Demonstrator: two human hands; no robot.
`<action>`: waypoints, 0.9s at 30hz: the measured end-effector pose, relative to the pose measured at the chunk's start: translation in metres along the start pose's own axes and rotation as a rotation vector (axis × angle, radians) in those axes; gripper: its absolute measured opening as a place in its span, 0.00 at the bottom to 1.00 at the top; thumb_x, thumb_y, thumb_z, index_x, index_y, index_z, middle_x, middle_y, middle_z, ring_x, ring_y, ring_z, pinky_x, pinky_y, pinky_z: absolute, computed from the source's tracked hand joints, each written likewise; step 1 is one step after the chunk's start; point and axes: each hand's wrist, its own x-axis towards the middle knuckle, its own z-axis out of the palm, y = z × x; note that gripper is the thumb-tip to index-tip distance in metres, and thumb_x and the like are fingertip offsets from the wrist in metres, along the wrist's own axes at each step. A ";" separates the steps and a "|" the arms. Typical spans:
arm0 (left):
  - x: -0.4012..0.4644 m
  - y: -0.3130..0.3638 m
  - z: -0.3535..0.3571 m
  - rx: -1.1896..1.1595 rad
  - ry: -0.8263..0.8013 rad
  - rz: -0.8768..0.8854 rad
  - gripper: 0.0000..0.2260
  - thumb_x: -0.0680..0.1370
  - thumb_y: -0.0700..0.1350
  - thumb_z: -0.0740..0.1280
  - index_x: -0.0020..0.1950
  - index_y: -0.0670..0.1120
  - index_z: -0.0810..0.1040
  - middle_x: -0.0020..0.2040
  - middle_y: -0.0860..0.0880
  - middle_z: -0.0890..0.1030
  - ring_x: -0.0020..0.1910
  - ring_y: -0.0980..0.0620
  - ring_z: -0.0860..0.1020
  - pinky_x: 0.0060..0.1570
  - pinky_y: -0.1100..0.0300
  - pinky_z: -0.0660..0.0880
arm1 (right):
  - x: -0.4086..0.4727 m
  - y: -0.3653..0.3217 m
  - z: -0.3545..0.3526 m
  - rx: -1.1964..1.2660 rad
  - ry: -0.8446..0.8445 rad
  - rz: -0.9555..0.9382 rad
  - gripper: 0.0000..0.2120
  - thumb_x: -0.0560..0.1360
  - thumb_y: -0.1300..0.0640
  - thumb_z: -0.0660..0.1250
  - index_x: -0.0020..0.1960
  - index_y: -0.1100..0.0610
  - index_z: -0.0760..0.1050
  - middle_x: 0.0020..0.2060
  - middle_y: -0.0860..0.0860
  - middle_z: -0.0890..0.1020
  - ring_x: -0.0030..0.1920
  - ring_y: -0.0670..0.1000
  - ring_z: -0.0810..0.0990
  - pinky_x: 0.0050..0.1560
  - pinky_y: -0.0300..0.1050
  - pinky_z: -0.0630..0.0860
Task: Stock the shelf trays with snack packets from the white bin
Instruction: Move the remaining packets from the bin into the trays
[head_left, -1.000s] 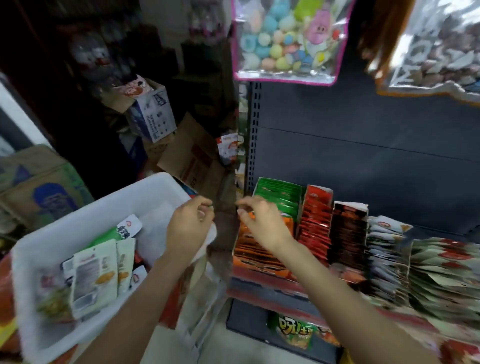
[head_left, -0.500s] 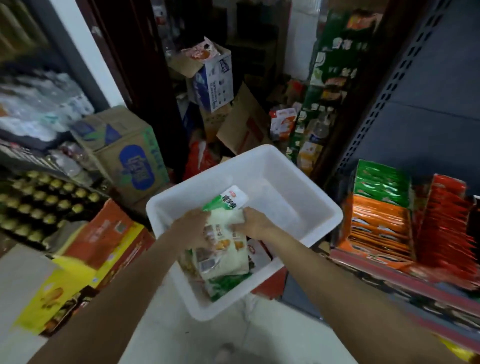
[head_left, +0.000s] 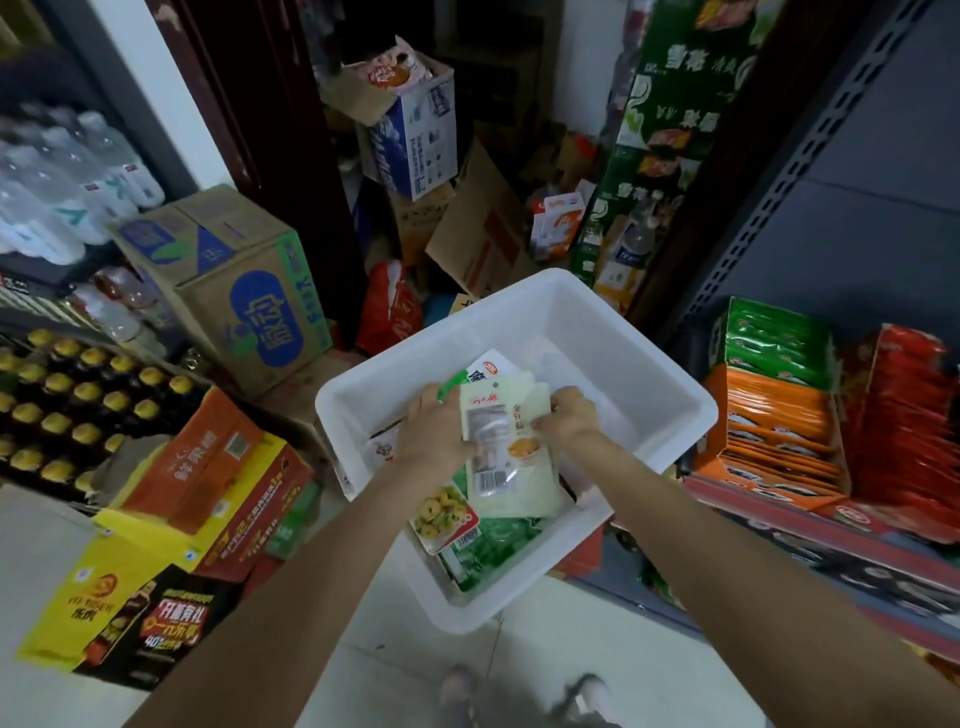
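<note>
Head view: pickup step, both hands in bin (head_left: 696, 400), left hand (head_left: 434, 434) & right hand (head_left: 569, 418) each gripping a side of pale packets (head_left: 511, 452) over the pile; next, I'd judge: lift & carry right to trays (head_left: 779, 415).

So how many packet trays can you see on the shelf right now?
3: a green tray at the back, an orange tray in front of it, a red tray to their right. More may lie beyond the frame.
</note>
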 end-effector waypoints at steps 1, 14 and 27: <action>0.002 0.004 -0.002 -0.056 0.040 0.016 0.30 0.76 0.49 0.69 0.73 0.41 0.61 0.71 0.42 0.62 0.71 0.44 0.61 0.69 0.53 0.61 | 0.003 0.002 -0.009 0.044 0.019 -0.012 0.08 0.75 0.66 0.65 0.54 0.63 0.74 0.56 0.61 0.79 0.55 0.58 0.78 0.51 0.45 0.75; 0.008 0.117 -0.021 -0.921 -0.071 0.187 0.06 0.79 0.40 0.63 0.50 0.44 0.80 0.47 0.47 0.83 0.41 0.55 0.81 0.41 0.66 0.76 | -0.008 0.040 -0.119 0.487 0.290 -0.059 0.22 0.74 0.64 0.68 0.66 0.60 0.66 0.55 0.55 0.77 0.59 0.55 0.76 0.59 0.52 0.75; -0.023 0.332 0.041 -0.368 0.211 0.758 0.14 0.78 0.44 0.65 0.63 0.44 0.78 0.64 0.49 0.77 0.62 0.52 0.74 0.58 0.67 0.68 | -0.038 0.140 -0.268 0.789 0.424 -0.208 0.06 0.79 0.61 0.61 0.52 0.58 0.76 0.48 0.58 0.83 0.46 0.56 0.81 0.49 0.54 0.78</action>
